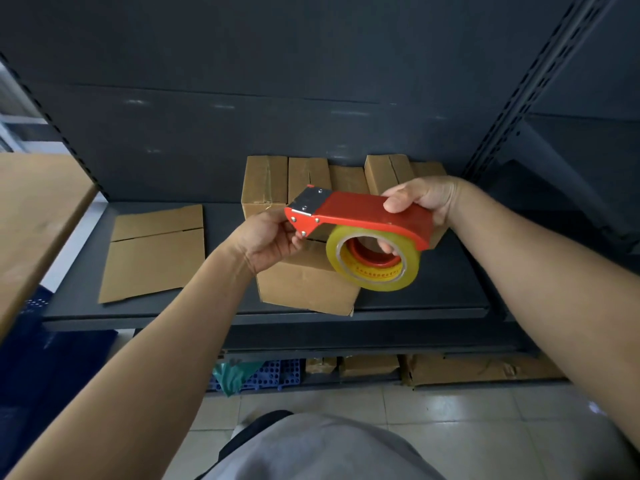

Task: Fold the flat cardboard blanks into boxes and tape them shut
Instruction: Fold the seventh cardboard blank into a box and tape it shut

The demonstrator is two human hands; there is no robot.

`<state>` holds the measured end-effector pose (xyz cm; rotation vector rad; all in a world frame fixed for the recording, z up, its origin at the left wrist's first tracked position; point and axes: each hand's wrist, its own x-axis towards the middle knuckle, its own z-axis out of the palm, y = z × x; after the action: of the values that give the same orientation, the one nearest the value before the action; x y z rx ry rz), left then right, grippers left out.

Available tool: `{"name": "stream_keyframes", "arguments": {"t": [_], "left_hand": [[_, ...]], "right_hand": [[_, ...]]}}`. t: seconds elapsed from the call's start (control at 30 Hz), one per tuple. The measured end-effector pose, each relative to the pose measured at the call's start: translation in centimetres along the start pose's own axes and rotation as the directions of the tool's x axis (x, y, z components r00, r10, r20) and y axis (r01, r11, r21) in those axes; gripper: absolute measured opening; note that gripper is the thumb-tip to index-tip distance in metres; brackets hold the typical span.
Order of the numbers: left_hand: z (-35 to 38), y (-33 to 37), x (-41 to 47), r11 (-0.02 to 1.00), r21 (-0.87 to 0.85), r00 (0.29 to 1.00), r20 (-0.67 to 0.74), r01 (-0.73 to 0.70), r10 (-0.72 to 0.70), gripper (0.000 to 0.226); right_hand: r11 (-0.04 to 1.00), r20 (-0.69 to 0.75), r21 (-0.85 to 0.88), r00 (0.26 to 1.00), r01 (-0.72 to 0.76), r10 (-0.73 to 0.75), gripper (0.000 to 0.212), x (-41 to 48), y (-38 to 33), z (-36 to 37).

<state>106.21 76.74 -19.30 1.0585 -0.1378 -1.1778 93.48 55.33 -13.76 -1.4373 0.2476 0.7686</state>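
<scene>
A red tape dispenser (360,211) with a yellowish roll of clear tape (375,261) is held in the air above the shelf. My right hand (420,202) grips its rear, thumb on top and fingers through the roll's core. My left hand (266,237) pinches the front end just under the metal blade plate. Directly beneath lies a folded cardboard box (304,285), partly hidden by the hands and dispenser. A flat cardboard blank (156,252) lies on the shelf to the left.
Several folded boxes (304,180) stand in a row against the dark back panel. The dark metal shelf (433,299) ends at a front edge. A wooden tabletop (34,209) juts in at left. Below are cardboard boxes (478,368), blue crates (273,374) and tiled floor.
</scene>
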Motion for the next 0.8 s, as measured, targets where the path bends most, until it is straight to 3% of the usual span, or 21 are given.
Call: {"name": "stream_keyframes", "arguments": {"t": [0.13,0.33,0.5,0.63,0.8], "left_hand": [[-0.6,-0.1,0.1,0.999,-0.026,0.997,-0.069,-0.042,0.04,0.033],[-4.2,1.5,0.8,0.992,0.011,0.979,-0.162,-0.122,0.122,0.027],[-8.2,2.4,1.0,0.983,-0.047,0.904,-0.403,-0.179,0.146,0.02],[-8.4,1.8,1.1,0.989,0.081,0.909,-0.392,-0.12,0.143,0.02],[-9.3,1.5,1.8,0.986,0.144,0.901,-0.411,-0.081,0.134,0.026]], "right_hand": [[0.999,0.076,-0.045,0.997,-0.015,0.019,0.063,1.1,-0.6,0.6],[0.975,0.002,-0.169,0.989,-0.147,0.15,0.047,-0.4,-1.4,-0.5],[0.886,-0.206,-0.232,0.91,-0.402,0.359,0.071,-4.1,-1.6,-2.7],[0.827,-0.2,-0.278,0.872,-0.488,0.447,0.056,-3.7,-1.3,-2.4],[0.792,-0.239,-0.251,0.829,-0.556,0.506,0.057,-2.6,-1.8,-1.9]]}}
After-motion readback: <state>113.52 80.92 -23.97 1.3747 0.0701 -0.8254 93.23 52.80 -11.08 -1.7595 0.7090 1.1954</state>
